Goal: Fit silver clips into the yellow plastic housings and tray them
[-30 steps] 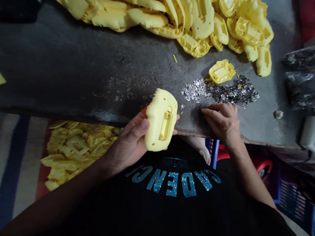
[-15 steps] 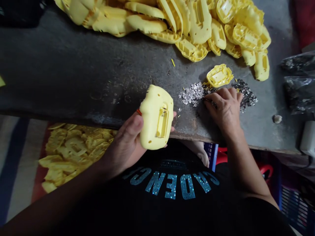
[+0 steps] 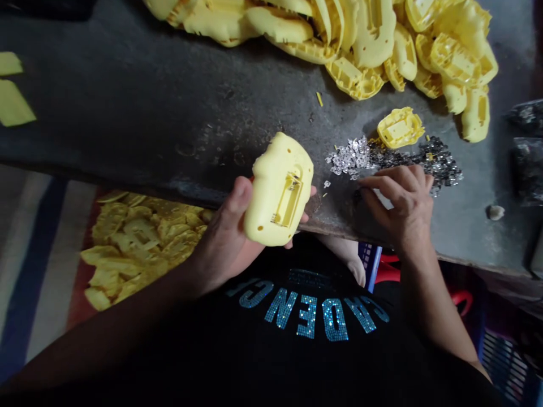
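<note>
My left hand (image 3: 229, 237) is wrapped round a yellow plastic shell (image 3: 263, 217), thumb on its left edge and fingertips showing at its right. The shell's back faces up, with an open battery compartment that has metal contacts inside. My right hand (image 3: 407, 203) rests at the near edge of a pile of small metal contacts (image 3: 352, 158), bright ones on the left and darker ones on the right. Its thumb and forefinger are pinched together; what they hold, if anything, is too small to make out. Just beyond the pile lies another yellow shell (image 3: 400, 129), inner side up.
A heap of yellow shells (image 3: 288, 34) covers the far side of the grey table (image 3: 106, 130). More yellow parts (image 3: 144, 243) fill the area below its front edge. Bags (image 3: 528, 164) of small parts lie at the right, past a whitish lump (image 3: 495, 212).
My right hand has drawn slightly back from the metal contacts towards the table's near edge, fingers pinched. My left hand still holds the shell, tilted a little more. The whole view has shifted.
</note>
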Tool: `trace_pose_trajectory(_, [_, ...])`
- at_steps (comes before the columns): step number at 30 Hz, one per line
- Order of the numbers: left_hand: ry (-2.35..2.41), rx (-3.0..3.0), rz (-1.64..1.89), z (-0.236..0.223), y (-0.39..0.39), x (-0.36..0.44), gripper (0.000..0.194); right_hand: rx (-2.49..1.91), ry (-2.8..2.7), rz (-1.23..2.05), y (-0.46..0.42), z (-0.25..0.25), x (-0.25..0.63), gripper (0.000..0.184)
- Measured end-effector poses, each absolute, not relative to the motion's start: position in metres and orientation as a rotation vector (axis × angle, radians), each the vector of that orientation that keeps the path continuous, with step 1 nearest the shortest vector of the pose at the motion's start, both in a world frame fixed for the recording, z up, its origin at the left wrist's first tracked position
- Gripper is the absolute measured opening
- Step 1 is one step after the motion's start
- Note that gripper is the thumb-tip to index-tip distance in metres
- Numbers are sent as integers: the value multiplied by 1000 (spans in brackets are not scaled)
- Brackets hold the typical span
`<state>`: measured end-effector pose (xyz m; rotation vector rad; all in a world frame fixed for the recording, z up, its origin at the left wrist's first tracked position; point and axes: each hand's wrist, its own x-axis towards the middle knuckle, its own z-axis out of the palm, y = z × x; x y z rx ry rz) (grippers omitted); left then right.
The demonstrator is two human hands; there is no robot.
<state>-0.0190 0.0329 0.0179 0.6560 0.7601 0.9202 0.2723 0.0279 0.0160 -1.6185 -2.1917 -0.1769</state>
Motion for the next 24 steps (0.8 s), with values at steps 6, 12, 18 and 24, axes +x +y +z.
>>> trace_pose_trajectory(6, [735, 672, 932, 14, 27, -25, 82, -1535, -2331, -179, 49, 8, 231, 18])
trace_pose_trajectory(12, [730, 607, 915, 14, 23, -30, 77, -1525, -2448, -109, 47, 10, 238, 17])
trace_pose_trajectory(18, [693, 535, 877, 17, 23, -21, 71, -1554, -2529, -197, 38, 10, 236, 21])
trace_pose_trajectory(24, [672, 498, 836, 12, 21, -19, 73, -1586, -2500, -166, 57, 1, 219, 19])
